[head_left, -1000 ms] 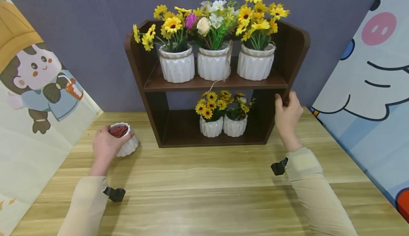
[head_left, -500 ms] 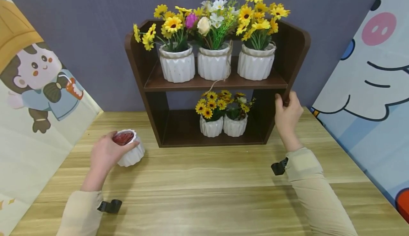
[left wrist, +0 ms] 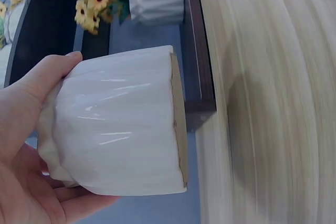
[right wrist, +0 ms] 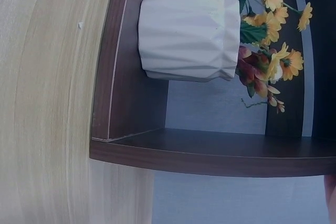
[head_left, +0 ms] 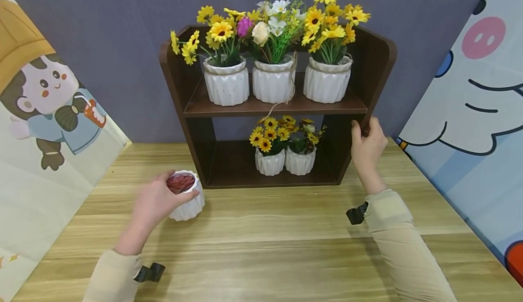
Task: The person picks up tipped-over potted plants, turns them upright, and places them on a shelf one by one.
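Observation:
My left hand [head_left: 155, 200] holds a white fluted flower pot [head_left: 187, 209] by its rim, thumb on one side and fingers on the other. A dark red succulent-like plant [head_left: 180, 183] fills the pot's mouth. In the left wrist view the pot [left wrist: 121, 124] is off the table, its unglazed base showing. It is near the left front corner of a dark brown two-tier shelf [head_left: 230, 168]. My right hand [head_left: 369, 147] grips the shelf's right side panel; its fingers are partly hidden behind the panel. Only a sliver of that hand shows in the right wrist view.
On the upper tier stand three white pots, one with mixed flowers [head_left: 273, 81] between two of yellow flowers. Two smaller pots, one holding yellow flowers [head_left: 270, 161], stand on the lower tier right of centre. Twine [head_left: 282, 103] hangs over the upper board. Printed panels flank the wooden table [head_left: 261, 238].
My left hand has carried the succulent pot rightward and toward me, from the left part of the table to near the shelf's left corner. The right hand has stayed on the shelf.

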The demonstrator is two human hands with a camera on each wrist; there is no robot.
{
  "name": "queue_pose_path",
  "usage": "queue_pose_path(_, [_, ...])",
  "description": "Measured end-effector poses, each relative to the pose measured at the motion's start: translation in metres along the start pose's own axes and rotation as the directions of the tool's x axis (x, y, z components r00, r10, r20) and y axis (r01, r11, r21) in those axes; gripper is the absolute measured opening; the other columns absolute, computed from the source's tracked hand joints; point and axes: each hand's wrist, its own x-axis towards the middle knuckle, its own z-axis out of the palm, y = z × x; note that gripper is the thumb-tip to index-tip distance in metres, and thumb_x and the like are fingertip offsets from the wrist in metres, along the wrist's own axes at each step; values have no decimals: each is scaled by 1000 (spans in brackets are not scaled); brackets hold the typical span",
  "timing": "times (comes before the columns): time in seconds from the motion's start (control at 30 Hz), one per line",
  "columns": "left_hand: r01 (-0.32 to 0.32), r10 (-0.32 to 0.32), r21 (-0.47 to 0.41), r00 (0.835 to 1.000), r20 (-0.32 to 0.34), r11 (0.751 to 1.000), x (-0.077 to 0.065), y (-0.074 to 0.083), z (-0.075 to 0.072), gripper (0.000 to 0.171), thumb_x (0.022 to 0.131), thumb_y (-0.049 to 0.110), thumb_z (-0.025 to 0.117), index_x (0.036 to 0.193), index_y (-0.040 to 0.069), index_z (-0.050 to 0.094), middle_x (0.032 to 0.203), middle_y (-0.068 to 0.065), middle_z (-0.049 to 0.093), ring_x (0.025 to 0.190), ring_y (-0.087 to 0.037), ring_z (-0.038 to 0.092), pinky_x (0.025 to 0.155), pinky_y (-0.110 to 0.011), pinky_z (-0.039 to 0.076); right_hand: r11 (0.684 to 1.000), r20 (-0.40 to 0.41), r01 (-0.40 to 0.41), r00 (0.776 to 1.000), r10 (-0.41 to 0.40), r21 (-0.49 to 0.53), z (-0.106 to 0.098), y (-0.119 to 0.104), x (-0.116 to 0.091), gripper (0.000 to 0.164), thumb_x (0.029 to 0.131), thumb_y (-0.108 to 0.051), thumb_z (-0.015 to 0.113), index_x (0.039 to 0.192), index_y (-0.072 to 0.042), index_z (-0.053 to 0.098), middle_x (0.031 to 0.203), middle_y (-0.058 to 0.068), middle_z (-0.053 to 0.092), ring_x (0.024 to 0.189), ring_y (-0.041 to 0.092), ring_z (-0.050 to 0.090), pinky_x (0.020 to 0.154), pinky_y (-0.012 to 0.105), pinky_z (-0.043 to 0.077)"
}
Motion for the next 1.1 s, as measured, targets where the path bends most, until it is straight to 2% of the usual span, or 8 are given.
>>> queue_pose_path(0.17, [-8, 10, -42, 999, 43, 999, 0, 14, 3, 93, 64, 67, 66, 124, -3, 49, 108, -26, 59, 94, -40, 57, 73, -48, 45, 1000, 8, -4, 1000, 4, 4, 0, -1, 1, 26, 86, -23, 59, 86, 2, 55, 78, 18, 60, 75, 31, 61, 64, 18, 36])
queue_pose_path(0.27, [-33, 36, -52, 998, 45, 998, 1, 20, 7, 91, 64, 65, 67, 123, -2, 50, 109, -24, 60, 95, -39, 57, 75, -48, 45, 1000, 7, -15, 1000, 15, 14, -1, 0, 0, 26, 86, -24, 59, 86, 2, 56, 79, 17, 61, 75, 30, 61, 64, 15, 34])
queue_pose_path(0.43, [-77, 79, -64, 996, 40, 995, 3, 33, 19, 92, 62, 65, 69, 123, -1, 51, 113, -23, 58, 99, -39, 56, 78, -48, 45, 1000, 1, -12, 1000, 12, 12, -1, 0, 1, 26, 86, -24, 59, 85, 2, 55, 78, 17, 60, 75, 30, 61, 63, 16, 34])
queue_pose_path(0.63, [-89, 94, -113, 994, 47, 990, 7, 53, 33, 101, 54, 69, 70, 126, 1, 49, 117, -22, 57, 102, -38, 56, 80, -48, 46, 1000, 2, 3, 1000, -3, 11, 0, -1, 1, 26, 86, -23, 59, 83, 2, 54, 75, 18, 58, 73, 32, 59, 62, 22, 36])
queue_pose_path(0.83, [-82, 89, -136, 995, 47, 987, 16, 66, 47, 103, 53, 71, 69, 128, 3, 49, 117, -20, 57, 100, -37, 57, 78, -47, 47, 1000, 10, 5, 1000, -5, 3, 0, 0, 1, 27, 86, -24, 59, 83, 2, 53, 76, 18, 58, 74, 32, 60, 64, 32, 40])
queue_pose_path(1.1, [-42, 46, -123, 999, 26, 992, 29, 76, 63, 97, 56, 69, 70, 127, 5, 50, 119, -17, 55, 103, -35, 56, 79, -47, 47, 1000, -3, -1, 1000, 1, 10, 0, -2, 0, 26, 86, -24, 59, 83, 2, 54, 75, 17, 59, 73, 31, 60, 63, 21, 36])
